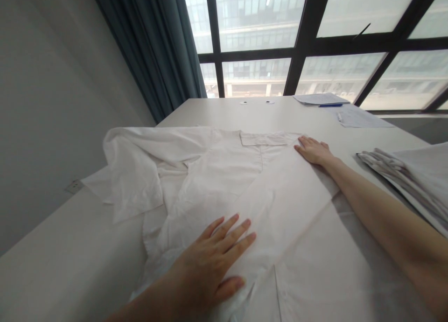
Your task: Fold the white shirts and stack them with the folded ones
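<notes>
A white shirt-like garment [224,172] lies spread on the white table, its collar band toward the window. One sleeve [136,172] reaches out to the left and hangs partly over the table's left edge. The right side of the garment is folded over toward the middle. My left hand [213,259] rests flat on the front of the garment, fingers spread. Farther off, my right hand [312,150] lies flat on the fold near the collar's right end, its fingers stretched out.
At the right, a stack of folded white cloth [420,177] sits on a dark-edged board. Papers [322,99] and a blue pen [331,105] lie at the table's far right. Beyond the table [217,112] are a dark-framed window and a blue curtain [157,42].
</notes>
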Action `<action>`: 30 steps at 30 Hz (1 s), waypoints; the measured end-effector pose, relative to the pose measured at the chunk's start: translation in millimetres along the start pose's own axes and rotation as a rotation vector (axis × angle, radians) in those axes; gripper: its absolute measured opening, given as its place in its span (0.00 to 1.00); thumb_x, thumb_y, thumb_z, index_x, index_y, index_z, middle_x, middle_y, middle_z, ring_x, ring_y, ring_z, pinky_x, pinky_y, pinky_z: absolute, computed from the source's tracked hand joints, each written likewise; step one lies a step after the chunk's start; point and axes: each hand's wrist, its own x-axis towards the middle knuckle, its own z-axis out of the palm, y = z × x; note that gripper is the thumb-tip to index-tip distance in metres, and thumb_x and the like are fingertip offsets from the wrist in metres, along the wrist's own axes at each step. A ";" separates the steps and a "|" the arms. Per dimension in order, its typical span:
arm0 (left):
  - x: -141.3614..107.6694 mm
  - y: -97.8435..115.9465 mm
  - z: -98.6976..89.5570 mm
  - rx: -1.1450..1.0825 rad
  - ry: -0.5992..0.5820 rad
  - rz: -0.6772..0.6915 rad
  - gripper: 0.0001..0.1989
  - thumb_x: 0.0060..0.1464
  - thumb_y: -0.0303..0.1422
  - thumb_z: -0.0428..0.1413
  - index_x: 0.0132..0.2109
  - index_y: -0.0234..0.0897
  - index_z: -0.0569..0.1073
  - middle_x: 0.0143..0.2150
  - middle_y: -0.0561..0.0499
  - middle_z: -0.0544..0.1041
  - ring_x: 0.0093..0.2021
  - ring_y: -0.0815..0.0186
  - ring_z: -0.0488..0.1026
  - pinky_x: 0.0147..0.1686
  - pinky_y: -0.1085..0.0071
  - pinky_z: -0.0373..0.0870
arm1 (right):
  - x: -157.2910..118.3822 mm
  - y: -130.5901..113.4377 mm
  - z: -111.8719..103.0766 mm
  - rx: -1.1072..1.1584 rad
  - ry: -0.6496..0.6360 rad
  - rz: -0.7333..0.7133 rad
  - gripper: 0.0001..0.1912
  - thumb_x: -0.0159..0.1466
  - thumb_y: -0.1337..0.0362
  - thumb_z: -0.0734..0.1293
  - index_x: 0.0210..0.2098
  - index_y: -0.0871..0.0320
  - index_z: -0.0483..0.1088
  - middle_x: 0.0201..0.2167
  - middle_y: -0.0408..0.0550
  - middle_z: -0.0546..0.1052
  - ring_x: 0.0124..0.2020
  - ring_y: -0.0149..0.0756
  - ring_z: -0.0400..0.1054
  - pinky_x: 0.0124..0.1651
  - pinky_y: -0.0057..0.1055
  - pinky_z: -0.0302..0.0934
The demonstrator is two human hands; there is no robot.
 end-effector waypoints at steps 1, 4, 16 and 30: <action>-0.1 -0.1 0.0 0.001 -0.001 0.001 0.38 0.59 0.37 0.55 0.71 0.43 0.48 0.74 0.48 0.47 0.73 0.52 0.43 0.68 0.52 0.49 | 1.3 0.3 -0.3 0.001 0.000 0.007 0.34 0.68 0.47 0.47 0.68 0.56 0.53 0.70 0.54 0.54 0.69 0.49 0.49 0.66 0.60 0.43; -0.3 -0.3 -0.1 0.008 -0.017 -0.007 0.38 0.59 0.37 0.55 0.72 0.44 0.47 0.74 0.49 0.47 0.73 0.53 0.43 0.68 0.52 0.49 | 4.3 1.0 -0.6 0.005 0.004 0.020 0.34 0.68 0.48 0.47 0.68 0.57 0.54 0.70 0.55 0.54 0.69 0.50 0.50 0.65 0.60 0.45; 0.9 0.9 -2.2 0.011 0.012 -0.013 0.35 0.60 0.37 0.54 0.71 0.44 0.50 0.73 0.47 0.49 0.72 0.52 0.46 0.67 0.51 0.50 | -21.4 -17.2 -9.8 -0.018 0.223 -0.120 0.25 0.70 0.63 0.49 0.58 0.68 0.65 0.63 0.67 0.64 0.64 0.51 0.57 0.68 0.55 0.32; 1.6 2.6 -2.8 0.028 -0.012 -0.031 0.35 0.61 0.37 0.53 0.71 0.45 0.48 0.74 0.47 0.47 0.73 0.52 0.42 0.67 0.50 0.48 | -170.7 -121.2 -18.7 0.279 0.001 -0.883 0.24 0.73 0.57 0.51 0.65 0.54 0.60 0.66 0.49 0.64 0.68 0.36 0.54 0.68 0.43 0.49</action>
